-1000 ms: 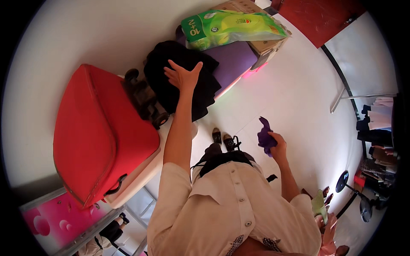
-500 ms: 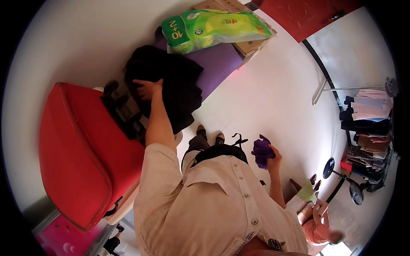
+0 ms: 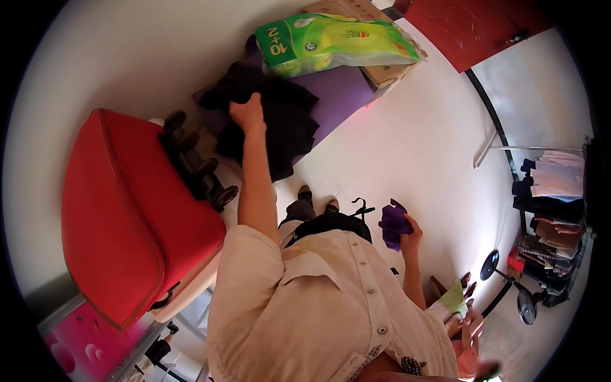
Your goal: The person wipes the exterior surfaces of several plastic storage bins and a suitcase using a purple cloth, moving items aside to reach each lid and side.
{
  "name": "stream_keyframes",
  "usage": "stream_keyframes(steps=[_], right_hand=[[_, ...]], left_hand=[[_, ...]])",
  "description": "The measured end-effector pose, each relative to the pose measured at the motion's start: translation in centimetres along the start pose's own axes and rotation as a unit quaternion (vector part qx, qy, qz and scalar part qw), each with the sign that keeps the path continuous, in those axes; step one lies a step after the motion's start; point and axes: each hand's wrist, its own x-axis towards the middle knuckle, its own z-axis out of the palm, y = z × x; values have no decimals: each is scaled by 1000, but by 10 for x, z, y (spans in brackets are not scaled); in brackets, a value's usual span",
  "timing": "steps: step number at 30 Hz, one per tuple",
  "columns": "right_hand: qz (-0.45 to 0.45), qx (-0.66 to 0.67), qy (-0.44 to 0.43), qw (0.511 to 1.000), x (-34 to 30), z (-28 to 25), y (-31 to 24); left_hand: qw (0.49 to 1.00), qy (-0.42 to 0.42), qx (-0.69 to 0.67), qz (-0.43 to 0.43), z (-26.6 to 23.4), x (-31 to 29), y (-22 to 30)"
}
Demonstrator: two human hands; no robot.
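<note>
My left hand reaches forward and closes on a piece of black cloth, apparently a garment. The cloth lies bunched on a flat purple surface, and some of that purple shows at its left edge. The fingertips are partly lost against the dark fabric. Lower right, away from the surface, my right hand grips a crumpled purple cloth that hangs in front of the pale floor.
A red suitcase with black wheels stands at the left. Behind the black cloth lies a green plastic pack against a cardboard box. Clothes hang on a rail at right. Another person sits lower right.
My left hand has gone from spread fingers to closed on the black cloth. The cloth's left side has pulled in, baring purple beneath. My right hand still holds the purple cloth.
</note>
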Motion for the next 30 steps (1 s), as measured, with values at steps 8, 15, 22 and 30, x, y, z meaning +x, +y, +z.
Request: stream_keyframes(steps=[8,15,22,30], right_hand=[[-8,-5,-2,1000,0,-1,-5],[1,-11,11,1000,-8,-3,-14],[-18,-19,-3,1000,-6,-3,-15],[24,-17,34,999,-9,-1,-19]], left_hand=[[977,-103,173,-68,-2,-24,10],[931,-26,351,-92,2,-18,-45],[979,-24,138,-150,51,-14,-29],[903,132,-268,-310,66,-24,-12]])
